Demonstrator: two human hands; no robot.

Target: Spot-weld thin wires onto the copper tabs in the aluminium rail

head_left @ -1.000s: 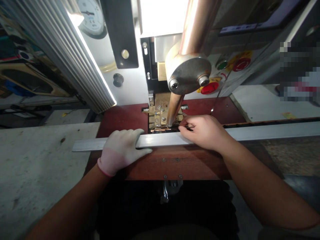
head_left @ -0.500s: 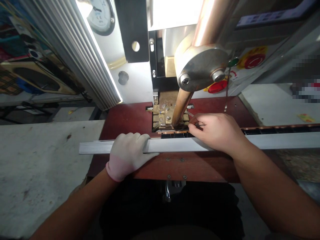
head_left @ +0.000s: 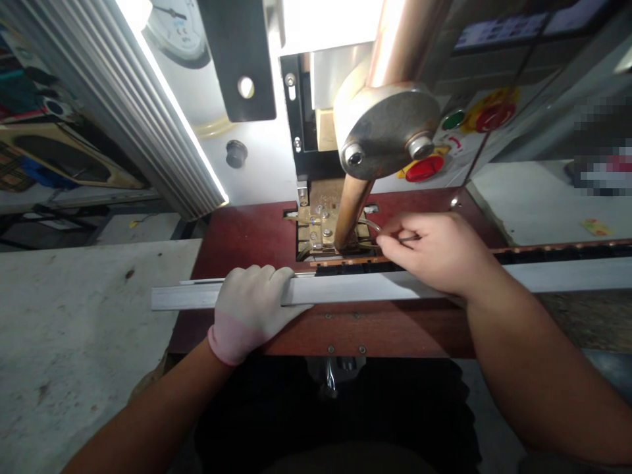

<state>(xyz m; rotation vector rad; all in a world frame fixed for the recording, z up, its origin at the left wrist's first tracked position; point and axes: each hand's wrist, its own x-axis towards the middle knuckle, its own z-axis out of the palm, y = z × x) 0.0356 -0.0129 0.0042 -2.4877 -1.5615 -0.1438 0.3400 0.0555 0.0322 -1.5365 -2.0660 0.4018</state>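
My left hand (head_left: 254, 303), in a white glove with a pink cuff, is closed over a long pale grey bar (head_left: 355, 288) near its left end, thumb along the front side. The bar lies across the reddish-brown work plate. Behind it runs a copper-coloured strip with black pieces (head_left: 345, 266). My bare right hand (head_left: 434, 253) is pinched around a thin, dark, wire-like piece (head_left: 409, 237), just right of a brass block (head_left: 323, 227) with screws. A slanted copper rod (head_left: 353, 210) comes down onto that block. The fingers hide part of the thin piece.
Above stands a machine with a round clamp head (head_left: 390, 131), a pressure gauge (head_left: 178, 26) and red knobs (head_left: 424, 168). A ribbed metal lamp housing (head_left: 123, 99) slants down at left. Pale tabletops (head_left: 89, 329) flank the plate. A thin line (head_left: 478, 151) slants upward behind my right hand.
My right hand has drawn slightly right and up, away from the brass block, with the thin piece still pinched. The thin line behind it tilts more. My left hand keeps its hold; the view has shifted slightly.
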